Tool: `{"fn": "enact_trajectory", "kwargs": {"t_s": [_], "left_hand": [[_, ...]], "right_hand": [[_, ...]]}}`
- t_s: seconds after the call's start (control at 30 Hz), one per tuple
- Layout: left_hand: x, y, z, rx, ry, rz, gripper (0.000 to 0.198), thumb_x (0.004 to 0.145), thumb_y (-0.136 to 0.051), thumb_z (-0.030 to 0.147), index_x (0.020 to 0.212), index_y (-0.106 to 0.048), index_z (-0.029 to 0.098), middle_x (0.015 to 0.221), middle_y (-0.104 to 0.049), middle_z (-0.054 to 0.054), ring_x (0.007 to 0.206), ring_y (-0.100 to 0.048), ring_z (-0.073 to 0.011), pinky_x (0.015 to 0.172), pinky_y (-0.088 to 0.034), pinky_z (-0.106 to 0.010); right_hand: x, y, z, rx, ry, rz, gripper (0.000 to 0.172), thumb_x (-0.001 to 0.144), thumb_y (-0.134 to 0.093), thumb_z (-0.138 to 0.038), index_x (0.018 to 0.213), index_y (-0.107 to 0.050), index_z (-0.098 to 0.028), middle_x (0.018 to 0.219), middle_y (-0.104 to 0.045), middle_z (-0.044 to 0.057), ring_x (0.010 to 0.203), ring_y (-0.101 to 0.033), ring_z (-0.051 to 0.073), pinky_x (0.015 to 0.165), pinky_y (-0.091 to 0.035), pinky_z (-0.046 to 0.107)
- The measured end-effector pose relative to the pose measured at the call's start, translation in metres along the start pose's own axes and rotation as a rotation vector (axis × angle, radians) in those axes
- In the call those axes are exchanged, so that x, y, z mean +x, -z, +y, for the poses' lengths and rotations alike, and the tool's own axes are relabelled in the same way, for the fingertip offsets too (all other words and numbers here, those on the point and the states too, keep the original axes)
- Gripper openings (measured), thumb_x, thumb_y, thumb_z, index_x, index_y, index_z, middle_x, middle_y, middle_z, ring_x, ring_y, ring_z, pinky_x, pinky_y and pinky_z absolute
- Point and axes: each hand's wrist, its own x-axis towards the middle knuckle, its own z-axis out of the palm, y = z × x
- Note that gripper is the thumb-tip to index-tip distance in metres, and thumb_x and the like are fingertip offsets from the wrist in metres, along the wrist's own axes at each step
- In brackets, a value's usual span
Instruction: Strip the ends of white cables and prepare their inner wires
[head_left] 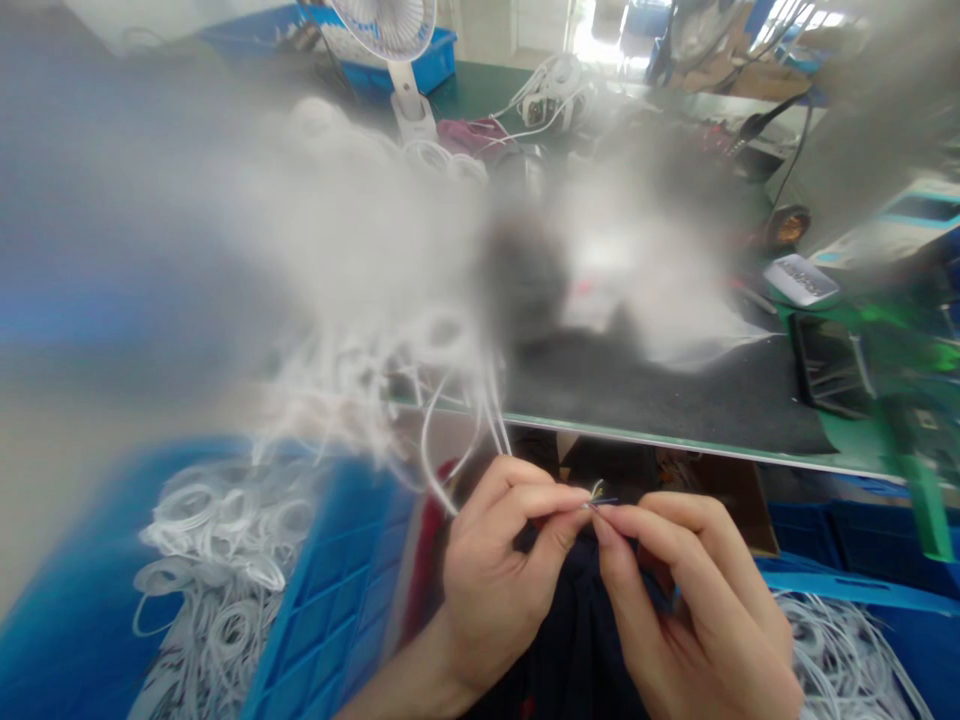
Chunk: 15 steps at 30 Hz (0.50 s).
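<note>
My left hand (510,560) is closed, its thumb and forefinger pinching the end of a white cable (435,455). Thin coloured wires (598,493) fan out just past those fingertips. Right beside them, my right hand (690,590) pinches thumb and forefinger together at the wires, the fingertips of both hands almost touching. Which single wire the right fingers grip is too small to make out. From my left hand the cable runs up toward a blurred heap of white cables (360,350) at the table edge.
A blue crate (322,600) with coiled white cables (232,520) stands at lower left; more cables (847,650) lie at lower right. On the table are a black mat (675,400), a dark phone-like device (829,365) and a white fan (409,100). Much of the middle is blurred.
</note>
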Motion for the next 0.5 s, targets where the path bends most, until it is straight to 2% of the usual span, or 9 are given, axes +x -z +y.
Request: {"fn": "enact_trajectory", "kwargs": {"t_s": [0.07,0.17,0.23,0.3,0.37,0.5], "left_hand": [[0.003,0.001,-0.001,-0.021,0.01,-0.012,0.02,0.094,-0.08,0.005,0.103,-0.083,0.023,0.091,-0.069,-0.001,0.081,-0.068,-0.0136,0.071,-0.053,-0.023],[0.007,0.004,-0.002,-0.097,0.063,-0.069,0.016,0.094,-0.081,0.008,0.098,-0.084,0.022,0.088,-0.069,-0.001,0.08,-0.068,-0.0129,0.07,-0.053,-0.023],[0.008,0.006,-0.003,-0.166,0.124,-0.126,0.013,0.096,-0.08,0.01,0.098,-0.085,0.022,0.089,-0.069,-0.001,0.081,-0.068,-0.0137,0.07,-0.053,-0.024],[0.009,0.009,-0.004,-0.233,0.173,-0.169,0.011,0.097,-0.08,0.013,0.098,-0.085,0.022,0.09,-0.069,-0.002,0.081,-0.068,-0.0146,0.071,-0.053,-0.025],[0.009,0.01,-0.005,-0.279,0.201,-0.183,0.009,0.096,-0.082,0.015,0.098,-0.085,0.022,0.09,-0.069,-0.003,0.082,-0.067,-0.0153,0.072,-0.053,-0.026],[0.011,0.01,-0.006,-0.342,0.23,-0.191,0.006,0.096,-0.084,0.018,0.098,-0.085,0.023,0.091,-0.068,-0.004,0.082,-0.067,-0.0159,0.071,-0.052,-0.026]], "right_hand": [[0.005,0.004,0.002,-0.09,0.172,-0.039,0.024,0.098,-0.068,-0.002,0.115,-0.075,-0.016,0.099,-0.074,0.009,0.078,-0.069,0.018,0.063,-0.059,0.03],[0.016,0.015,0.007,-0.163,0.447,-0.237,0.026,0.101,-0.059,-0.003,0.121,-0.074,-0.009,0.1,-0.078,0.013,0.075,-0.069,0.021,0.061,-0.058,0.034],[0.023,0.023,0.012,-0.131,0.52,-0.333,0.028,0.104,-0.054,-0.004,0.123,-0.074,-0.007,0.1,-0.079,0.014,0.074,-0.068,0.022,0.061,-0.058,0.035],[0.027,0.027,0.018,-0.065,0.485,-0.345,0.03,0.103,-0.054,-0.004,0.125,-0.074,-0.01,0.101,-0.078,0.012,0.077,-0.067,0.021,0.063,-0.058,0.034],[0.028,0.026,0.022,-0.015,0.378,-0.328,0.031,0.099,-0.062,-0.002,0.123,-0.076,-0.016,0.098,-0.074,0.009,0.078,-0.065,0.019,0.064,-0.057,0.031],[0.024,0.018,0.026,0.027,0.195,-0.229,0.027,0.095,-0.072,-0.003,0.112,-0.079,-0.023,0.091,-0.062,0.003,0.072,-0.062,0.013,0.058,-0.052,0.025]]}}
